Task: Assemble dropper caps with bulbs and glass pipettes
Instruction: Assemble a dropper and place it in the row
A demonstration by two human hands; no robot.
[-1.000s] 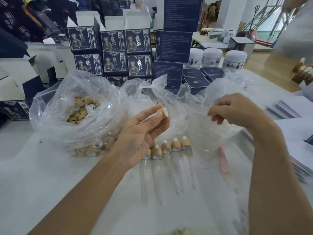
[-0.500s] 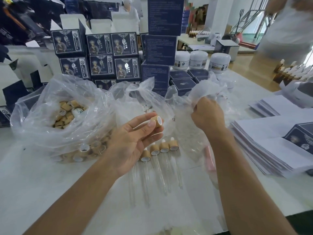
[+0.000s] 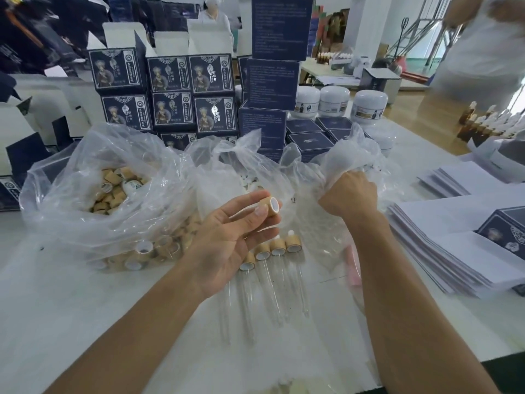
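I am looking down on a white table [image 3: 56,308] in a packing room. Dark blue printed boxes [image 3: 170,92] are stacked along its far side, with white jars [image 3: 335,102] to their right and a pile of white sheets [image 3: 454,245] near the right edge. A person in white [image 3: 483,52] stands at the far right. On the left sits a clear plastic bag of caps [image 3: 113,189], full of tan wooden collars. My left hand [image 3: 227,245] is raised palm up in the middle, thumb and fingertips pinching one dropper cap [image 3: 270,205] with its white open end facing me. Just below that hand, four finished droppers [image 3: 272,251] lie side by side, glass pipettes pointing toward me. My right hand [image 3: 350,194] is to the right of the cap and apart from it, fingers curled into the crumpled right plastic bag [image 3: 349,155], gripping the film.
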